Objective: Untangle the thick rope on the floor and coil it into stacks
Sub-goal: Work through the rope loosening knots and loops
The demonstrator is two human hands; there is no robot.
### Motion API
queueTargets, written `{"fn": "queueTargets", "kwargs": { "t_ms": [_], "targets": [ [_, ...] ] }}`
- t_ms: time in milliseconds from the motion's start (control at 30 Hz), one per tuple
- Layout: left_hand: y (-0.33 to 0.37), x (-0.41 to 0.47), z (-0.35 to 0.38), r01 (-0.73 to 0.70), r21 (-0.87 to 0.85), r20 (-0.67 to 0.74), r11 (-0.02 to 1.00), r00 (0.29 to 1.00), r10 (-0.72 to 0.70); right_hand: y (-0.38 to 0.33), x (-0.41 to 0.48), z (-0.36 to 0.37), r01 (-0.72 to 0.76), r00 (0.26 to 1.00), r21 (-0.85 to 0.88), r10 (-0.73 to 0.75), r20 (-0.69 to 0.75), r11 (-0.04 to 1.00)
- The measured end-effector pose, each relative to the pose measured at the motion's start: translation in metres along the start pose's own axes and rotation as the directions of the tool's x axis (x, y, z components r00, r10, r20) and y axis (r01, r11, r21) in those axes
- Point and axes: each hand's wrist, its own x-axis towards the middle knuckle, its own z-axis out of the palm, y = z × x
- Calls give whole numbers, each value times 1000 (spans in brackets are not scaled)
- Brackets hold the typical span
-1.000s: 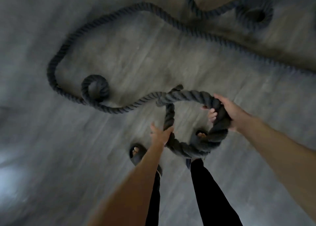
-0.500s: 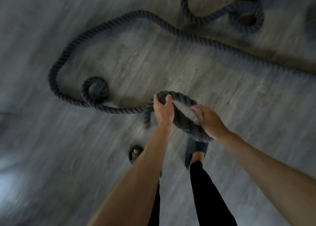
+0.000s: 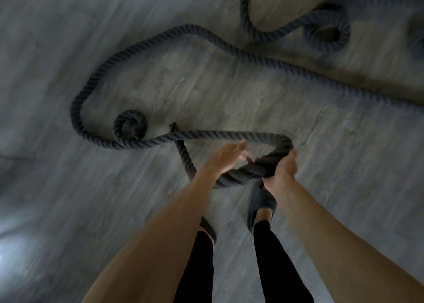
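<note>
A thick dark twisted rope [image 3: 220,134] snakes over the grey wooden floor. It forms a loop in front of my feet. My right hand [image 3: 283,168] grips the bend of that loop at its right end. Just left of the loop, my left hand [image 3: 226,157] is blurred, with fingers spread and nothing in it. A small tight curl of rope [image 3: 129,126] lies to the left. Another ring of rope [image 3: 327,33] lies at the far upper right.
My two feet in dark sandals [image 3: 260,203] stand just under the held loop, the left one mostly hidden by my forearm. A long stretch of rope [image 3: 321,77] runs diagonally off to the right edge. Bare grey floor [image 3: 68,211] lies to the left.
My left hand has let go of the rope and come away open. My right hand has drawn the loop's bend to the right, so the loop is longer and flatter.
</note>
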Motion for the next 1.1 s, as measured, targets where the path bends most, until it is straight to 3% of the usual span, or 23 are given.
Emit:
{"fn": "queueTargets", "kwargs": {
  "t_ms": [133,267,300,367,400,467,533,600,633,700,733,833,933,1000,1067,1100],
  "targets": [
    [-33,-37,7,37,352,98,935,992,-76,-11,15,-23,-28,997,97,36,-75,995],
    [-38,-46,13,-100,711,61,696,995,81,-8,16,-48,-33,981,-119,9,-193,992],
    [-33,-46,13,-90,721,38,687,995,90,-5,15,-54,-45,980,-185,7,-201,982],
    [-12,-53,10,-56,586,29,809,998,48,1,15,-66,-69,984,-282,19,-176,957],
    [0,-55,6,-55,520,86,852,996,12,3,14,-71,-64,988,-317,15,-152,946],
    [19,-50,-4,95,261,231,961,960,-157,3,14,-78,-60,991,-376,10,-134,925],
    [35,-46,-13,121,178,377,977,908,-181,5,16,-81,-67,993,-457,15,-116,887],
    [55,-46,-13,92,218,441,972,879,-182,11,17,-84,13,991,-645,-97,-96,764],
    [66,-45,-12,83,262,440,961,877,-196,15,16,-85,112,970,-770,-236,-51,628],
    [87,-49,-5,76,346,430,935,873,-230,20,6,-85,320,857,-908,-492,156,271],
    [96,-49,-2,79,374,423,924,872,-246,20,1,-84,390,801,-901,-553,230,190],
    [116,-46,-7,136,444,439,886,829,-347,8,-7,-84,565,665,-820,-640,385,93],
    [134,-46,-15,131,582,412,803,804,-429,-4,-13,-80,656,625,-753,-593,507,47],
    [147,-47,-11,38,668,295,743,904,-311,-4,-20,-73,643,658,-762,-565,499,76],
    [161,-46,2,-105,736,166,669,986,-28,1,-23,-68,605,680,-787,-594,430,123],
    [166,-43,10,-171,773,112,611,985,134,4,-21,-67,577,694,-802,-612,380,155]
  ]
}}
